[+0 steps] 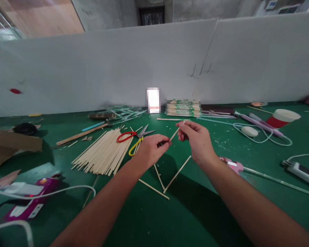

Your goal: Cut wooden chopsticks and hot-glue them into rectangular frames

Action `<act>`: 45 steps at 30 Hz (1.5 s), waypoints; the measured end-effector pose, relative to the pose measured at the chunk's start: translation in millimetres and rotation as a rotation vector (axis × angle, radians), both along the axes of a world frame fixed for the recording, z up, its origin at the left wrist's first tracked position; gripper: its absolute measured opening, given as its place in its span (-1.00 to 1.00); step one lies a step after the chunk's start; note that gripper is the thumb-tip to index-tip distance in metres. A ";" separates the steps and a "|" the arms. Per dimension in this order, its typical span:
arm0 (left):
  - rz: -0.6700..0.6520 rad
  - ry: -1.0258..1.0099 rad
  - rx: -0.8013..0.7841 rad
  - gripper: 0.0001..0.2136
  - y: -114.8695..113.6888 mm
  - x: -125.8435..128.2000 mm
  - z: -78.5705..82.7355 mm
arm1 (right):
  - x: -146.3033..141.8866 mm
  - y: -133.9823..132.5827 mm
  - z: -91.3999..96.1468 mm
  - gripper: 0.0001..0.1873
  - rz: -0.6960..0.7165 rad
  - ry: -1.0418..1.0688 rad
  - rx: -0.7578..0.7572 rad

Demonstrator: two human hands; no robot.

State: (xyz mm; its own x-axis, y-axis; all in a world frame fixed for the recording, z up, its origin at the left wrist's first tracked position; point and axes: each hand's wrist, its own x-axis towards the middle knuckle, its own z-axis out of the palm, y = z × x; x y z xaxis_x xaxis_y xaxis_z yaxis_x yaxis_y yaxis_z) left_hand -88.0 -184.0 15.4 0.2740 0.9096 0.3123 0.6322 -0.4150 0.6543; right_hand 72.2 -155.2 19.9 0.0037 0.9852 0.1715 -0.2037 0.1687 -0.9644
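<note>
Both my hands are raised over the green table (154, 219), pinching one thin wooden stick (174, 133) between them. My left hand (150, 151) grips its lower end with closed fingers. My right hand (195, 139) pinches its upper part. Below the hands, three loose sticks (167, 178) lie crossed on the mat. A fanned pile of sticks (104, 152) lies to the left, with red-and-yellow-handled scissors (135, 139) at its right edge.
A purple glue gun (33, 195) with a white cord sits front left, a pink glue gun (233, 165) right of my right arm. Bundled sticks (182, 108), a red cup with a white lid (282, 118) and a white divider wall (154, 65) lie beyond.
</note>
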 end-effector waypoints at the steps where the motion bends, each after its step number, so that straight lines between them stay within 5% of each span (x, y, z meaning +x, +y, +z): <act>1: -0.015 0.028 0.027 -0.84 -2.0 0.2 -0.9 | 0.8 -0.6 1.1 -0.82 0.012 -0.004 -0.005; 5: 0.056 0.102 0.039 -0.83 -1.8 -18.4 -5.6 | 6.8 -4.3 0.2 -0.68 0.048 -0.272 -0.053; 11: 0.217 0.240 -0.116 -0.82 -12.7 -37.8 -16.0 | 11.6 -38.2 -21.7 -0.85 0.330 -1.362 0.092; 14: 0.189 0.371 -0.141 -0.86 -21.8 -31.1 -21.3 | 11.9 -55.2 -36.7 -0.85 0.369 -1.577 0.118; 22: 0.042 0.558 0.017 -0.89 -31.8 -21.2 -45.6 | 13.9 -54.5 -50.3 -0.89 0.276 -1.600 0.097; 28: 0.006 0.559 0.039 -0.88 -28.1 -22.7 -45.6 | 20.4 -49.2 -50.9 -0.93 0.237 -1.595 0.094; 38: 0.310 0.068 0.023 -0.71 -21.5 -44.1 -37.1 | 32.3 -39.9 -51.3 -0.87 0.110 -1.678 0.214; 40: 0.347 -0.124 -0.069 -0.75 -19.7 -47.3 -35.7 | 27.7 -43.2 -49.6 -0.81 0.177 -1.566 0.350; 45: 0.332 -0.430 -0.351 -0.82 -17.3 -45.9 -33.0 | 14.4 -55.8 -49.1 -0.64 0.643 -1.199 0.748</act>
